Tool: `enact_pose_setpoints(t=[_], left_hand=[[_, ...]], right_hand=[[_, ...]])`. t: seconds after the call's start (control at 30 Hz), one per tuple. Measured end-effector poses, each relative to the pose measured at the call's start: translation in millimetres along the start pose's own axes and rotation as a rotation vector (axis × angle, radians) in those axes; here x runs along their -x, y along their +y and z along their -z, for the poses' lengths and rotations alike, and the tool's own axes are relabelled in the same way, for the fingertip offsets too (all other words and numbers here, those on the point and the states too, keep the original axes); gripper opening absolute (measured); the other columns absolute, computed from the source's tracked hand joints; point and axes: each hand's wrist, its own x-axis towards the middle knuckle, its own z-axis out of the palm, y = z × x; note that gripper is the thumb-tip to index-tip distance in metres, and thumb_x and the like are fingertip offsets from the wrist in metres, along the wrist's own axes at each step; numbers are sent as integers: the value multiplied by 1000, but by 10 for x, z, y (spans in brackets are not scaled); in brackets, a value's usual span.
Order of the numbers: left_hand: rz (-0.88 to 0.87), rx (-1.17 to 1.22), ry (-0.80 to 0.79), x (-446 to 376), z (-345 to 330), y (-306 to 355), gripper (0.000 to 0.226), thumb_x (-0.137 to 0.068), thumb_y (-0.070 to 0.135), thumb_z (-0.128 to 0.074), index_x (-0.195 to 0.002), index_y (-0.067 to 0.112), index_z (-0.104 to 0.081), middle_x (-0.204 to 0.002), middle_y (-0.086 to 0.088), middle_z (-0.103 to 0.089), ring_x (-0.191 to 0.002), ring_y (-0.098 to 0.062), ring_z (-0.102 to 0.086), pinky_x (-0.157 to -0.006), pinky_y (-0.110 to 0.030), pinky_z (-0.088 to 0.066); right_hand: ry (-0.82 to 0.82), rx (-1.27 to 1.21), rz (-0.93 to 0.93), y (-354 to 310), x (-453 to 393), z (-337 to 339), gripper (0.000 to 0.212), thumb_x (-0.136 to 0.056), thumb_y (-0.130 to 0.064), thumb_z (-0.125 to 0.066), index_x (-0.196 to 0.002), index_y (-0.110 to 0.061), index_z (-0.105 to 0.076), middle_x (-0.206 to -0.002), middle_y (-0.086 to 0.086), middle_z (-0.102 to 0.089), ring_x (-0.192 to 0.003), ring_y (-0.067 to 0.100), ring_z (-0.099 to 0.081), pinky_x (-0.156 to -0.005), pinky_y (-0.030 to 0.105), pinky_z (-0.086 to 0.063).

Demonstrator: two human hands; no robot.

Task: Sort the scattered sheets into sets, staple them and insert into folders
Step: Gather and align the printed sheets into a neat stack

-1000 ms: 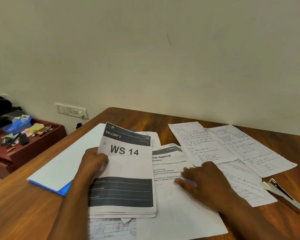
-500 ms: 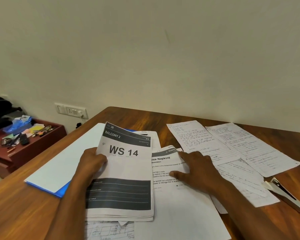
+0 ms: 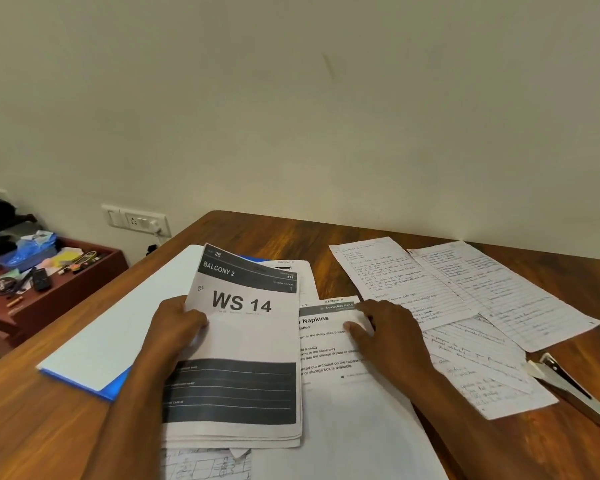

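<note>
My left hand [image 3: 179,323] grips the left edge of a stack of sheets [image 3: 243,344] headed "BALCONY 2" and "WS 14", lying over the blue folder [image 3: 118,327]. My right hand [image 3: 385,332] rests flat, fingers straight, on a printed sheet [image 3: 329,372] reading "Napkins". Handwritten pages [image 3: 440,285] spread rightward; the stapler [image 3: 572,386] lies beyond them on the table [image 3: 291,233].

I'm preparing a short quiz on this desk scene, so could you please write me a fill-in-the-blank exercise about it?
1. The left hand holds the stack of sheets headed WS ____.
2. The right hand rests on the sheet titled with the word ____.
3. The stapler lies at the table's ____ side.

Missing words: 14; Napkins; right
</note>
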Motion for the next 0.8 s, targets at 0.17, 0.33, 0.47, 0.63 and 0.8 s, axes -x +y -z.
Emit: enact_pose_setpoints(t=[0.17, 0.33, 0.47, 0.63, 0.8], left_hand=[[-19, -4, 5, 18, 8, -12, 44, -94, 0, -67, -137, 3, -59, -140, -20, -62, -104, -37, -61, -91, -46, -53], [-19, -1, 8, 28, -5, 3, 45, -94, 1, -67, -139, 4, -58, -142, -19, -61, -110, -41, -62, -93, -47, -53], [-15, -9, 9, 18, -12, 4, 46, -95, 1, -66, -139, 4, -57, -143, -20, -60, -107, -39, -60, -93, -47, -51], [-12, -16, -1, 17, -3, 1, 43, -95, 1, -66, -137, 4, -59, -141, -19, -61, -102, -35, -59, -93, -48, -52], [-1, -11, 2, 13, -18, 4, 45, -95, 1, -67, -139, 5, -57, -142, -19, -60, -102, -35, -57, -89, -46, -50]], right_hand=[[-47, -83, -137, -19, -60, 37, 70, -72, -51, -91, -130, -25, -62, -121, -5, -71, -102, 13, -67, -91, 32, -56], [-58, -124, -182, -7, -93, 66, 64, -70, -46, -94, -123, -24, -67, -95, -12, -74, -85, 6, -69, -82, 26, -54], [-31, -62, -176, -43, -49, 52, 71, -68, -61, -89, -125, -29, -61, -124, -5, -70, -104, 16, -69, -91, 34, -58], [-35, -89, -142, -68, -41, 56, 55, -71, -48, -93, -115, -27, -67, -92, -13, -71, -84, 8, -66, -84, 28, -54], [-8, 0, -82, -112, 16, 14, 72, -73, -62, -85, -132, -31, -59, -134, -6, -64, -120, 17, -61, -101, 35, -52]])
